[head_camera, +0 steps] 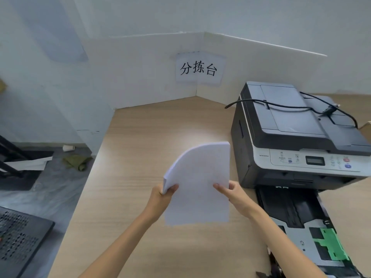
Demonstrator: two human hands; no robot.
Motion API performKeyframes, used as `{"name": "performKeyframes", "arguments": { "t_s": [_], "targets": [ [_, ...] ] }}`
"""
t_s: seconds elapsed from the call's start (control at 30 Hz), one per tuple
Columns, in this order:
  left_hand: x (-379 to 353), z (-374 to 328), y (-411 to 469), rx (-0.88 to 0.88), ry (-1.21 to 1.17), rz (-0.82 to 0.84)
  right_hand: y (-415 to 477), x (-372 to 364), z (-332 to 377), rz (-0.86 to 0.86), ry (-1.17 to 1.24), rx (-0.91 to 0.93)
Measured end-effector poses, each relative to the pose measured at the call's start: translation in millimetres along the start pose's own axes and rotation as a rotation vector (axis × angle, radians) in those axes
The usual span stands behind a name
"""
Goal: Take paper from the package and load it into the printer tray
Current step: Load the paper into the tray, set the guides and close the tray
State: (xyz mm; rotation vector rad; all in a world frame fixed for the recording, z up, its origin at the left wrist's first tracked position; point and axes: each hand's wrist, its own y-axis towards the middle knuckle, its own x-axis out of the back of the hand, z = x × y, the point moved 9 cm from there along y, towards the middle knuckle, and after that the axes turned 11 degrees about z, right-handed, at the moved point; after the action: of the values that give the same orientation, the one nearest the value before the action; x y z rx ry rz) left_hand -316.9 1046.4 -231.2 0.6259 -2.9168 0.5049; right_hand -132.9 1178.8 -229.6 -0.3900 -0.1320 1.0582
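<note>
A thin stack of white paper (pixel 197 183) is held up over the middle of the wooden table (pixel 130 177), its top left corner curling away. My left hand (pixel 162 197) grips its left edge and my right hand (pixel 232 194) grips its right edge. To the right stands a black and white printer (pixel 297 137). Its paper tray (pixel 301 221) is pulled out toward me, dark inside with a green guide (pixel 331 245) near the front. The paper is left of the tray, not over it. No paper package is in view.
A black cable (pixel 281 106) lies across the printer lid. White foam boards with a paper sign (pixel 198 69) close off the back of the table. Left of the table, on the floor, are a perforated black panel (pixel 18 237), a green cloth (pixel 76 161) and a paper cup (pixel 68 147).
</note>
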Motion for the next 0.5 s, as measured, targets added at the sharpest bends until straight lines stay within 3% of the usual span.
{"name": "performKeyframes", "arguments": {
  "t_s": [0.17, 0.37, 0.5],
  "targets": [
    [32.7, -45.9, -17.4, -0.156, -0.322, -0.114, -23.2, 7.0, 15.0, 0.126, -0.059, -0.033],
    [26.8, -68.4, -42.4, -0.215, -0.586, -0.080, -44.9, 4.1, 67.2, 0.109, 0.348, 0.279],
    [2.0, -73.3, -56.8, -0.234, -0.728, -0.028, -49.3, -11.5, 86.9, 0.012, 0.352, 0.350]
  ]
}}
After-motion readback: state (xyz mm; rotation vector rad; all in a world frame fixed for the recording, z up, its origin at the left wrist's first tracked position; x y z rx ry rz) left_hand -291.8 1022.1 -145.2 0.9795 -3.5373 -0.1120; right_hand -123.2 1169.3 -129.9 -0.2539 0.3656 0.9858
